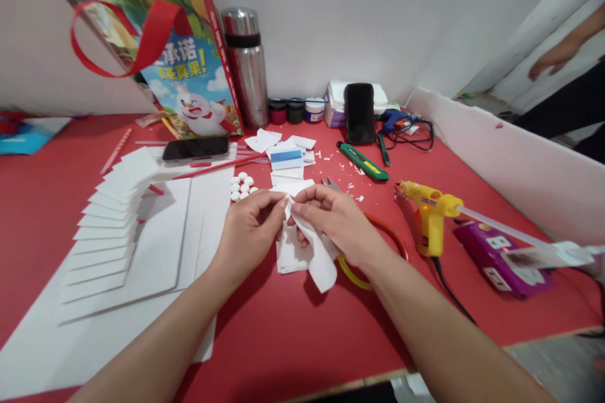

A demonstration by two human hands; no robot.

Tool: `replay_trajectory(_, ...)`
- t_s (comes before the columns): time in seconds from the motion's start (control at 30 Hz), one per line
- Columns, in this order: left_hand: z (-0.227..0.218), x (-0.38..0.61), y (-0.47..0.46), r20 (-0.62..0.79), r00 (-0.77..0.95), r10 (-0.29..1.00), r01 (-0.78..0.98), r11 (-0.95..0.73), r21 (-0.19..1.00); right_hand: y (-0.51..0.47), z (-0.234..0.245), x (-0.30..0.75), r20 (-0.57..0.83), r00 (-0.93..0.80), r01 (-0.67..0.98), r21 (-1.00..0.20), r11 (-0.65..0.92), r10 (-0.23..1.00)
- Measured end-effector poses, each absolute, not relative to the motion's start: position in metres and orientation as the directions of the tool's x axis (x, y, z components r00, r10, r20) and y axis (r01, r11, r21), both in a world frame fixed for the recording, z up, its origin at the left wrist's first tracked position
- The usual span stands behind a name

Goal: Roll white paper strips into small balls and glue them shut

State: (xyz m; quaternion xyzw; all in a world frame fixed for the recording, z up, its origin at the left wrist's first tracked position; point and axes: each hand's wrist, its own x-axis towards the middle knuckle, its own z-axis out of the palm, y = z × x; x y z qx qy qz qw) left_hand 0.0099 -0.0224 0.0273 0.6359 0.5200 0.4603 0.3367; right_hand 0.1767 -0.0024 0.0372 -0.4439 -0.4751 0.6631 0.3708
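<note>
Both hands meet over the middle of the red table. My left hand pinches the upper end of a strip of white paper. My right hand is closed on the same end, which looks rolled or twisted between the fingertips. The strip's loose end hangs down to the right. Under the hands lie more white paper pieces. Small round white balls sit just beyond my left hand. Scissors with red and yellow handles lie partly hidden beneath my right hand and wrist.
At left, a curved white card staircase stands on white board. A yellow glue gun, purple power strip and green cutter are at right. Behind are a steel flask, a gift bag and phones. Another person's hand shows far right.
</note>
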Motion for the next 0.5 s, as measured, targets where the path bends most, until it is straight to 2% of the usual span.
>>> replay_trajectory(0.07,0.027,0.010,-0.022,0.191,0.003,0.982,0.326,-0.182,0.928,-0.002,0.034,0.176,-0.187,-0.302,0.000,-0.981,-0.196,0.935)
replay_trajectory(0.17,0.028,0.012,-0.023,0.169,0.005,0.986,0.292,-0.163,0.942,-0.003,0.031,0.177,-0.036,-0.250,0.162,-0.987,0.005,0.968)
replay_trajectory(0.23,0.030,0.013,-0.024,0.168,0.010,0.986,0.262,-0.165,0.951,-0.004,0.032,0.177,-0.010,-0.246,0.178,-0.983,0.035,0.969)
replay_trajectory(0.4,0.033,0.015,-0.024,0.105,-0.014,0.994,0.209,-0.100,0.973,-0.007,0.039,0.173,-0.176,-0.281,-0.099,-0.973,-0.210,0.944)
replay_trajectory(0.5,0.032,0.014,-0.024,0.142,-0.029,0.990,0.254,-0.130,0.958,-0.009,0.041,0.170,-0.250,-0.278,-0.183,-0.934,-0.307,0.927)
